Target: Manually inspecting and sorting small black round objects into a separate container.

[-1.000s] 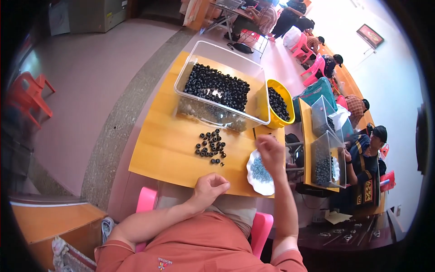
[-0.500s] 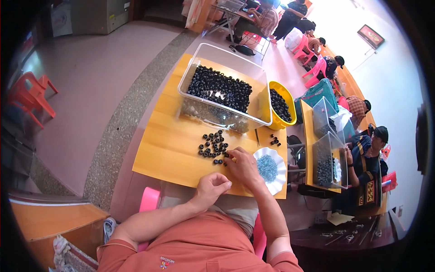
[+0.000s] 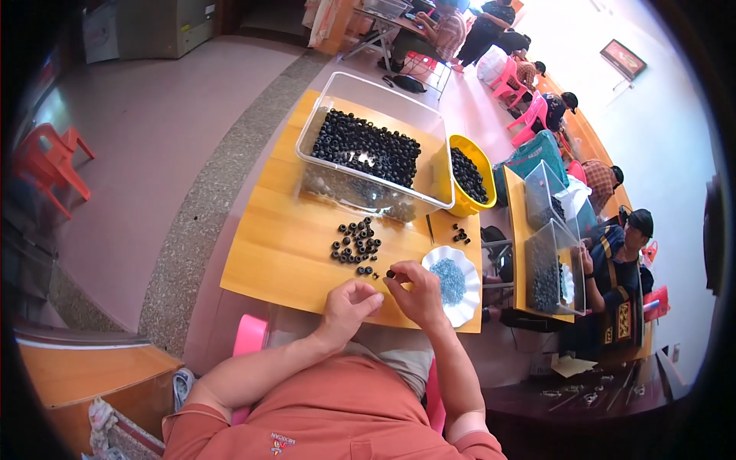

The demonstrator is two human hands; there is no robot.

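My right hand (image 3: 418, 295) pinches one small black ring-shaped part (image 3: 390, 274) between thumb and forefinger, just above the wooden table. Close beside it on the left, my left hand (image 3: 349, 310) has its thumb and forefinger pressed together; whatever is between them is too small to see. Beyond my hands lies a loose group of black ring-shaped parts (image 3: 355, 244), with a few stray ones nearest my fingers. A white scalloped plate (image 3: 470, 301) stands right of my right hand, heaped with tiny pale-blue pieces (image 3: 451, 280).
A large clear plastic bin (image 3: 376, 201) full of black parts stands at the table's far side. Beside it is a yellow tub (image 3: 485, 165) with more. A thin dark stick (image 3: 430, 228) and several black parts (image 3: 461, 234) lie near the plate. People sit at tables to the right.
My right hand has come back from the edge of the loose group, lifting a black ring-shaped part. My left hand has shifted slightly, staying near it.
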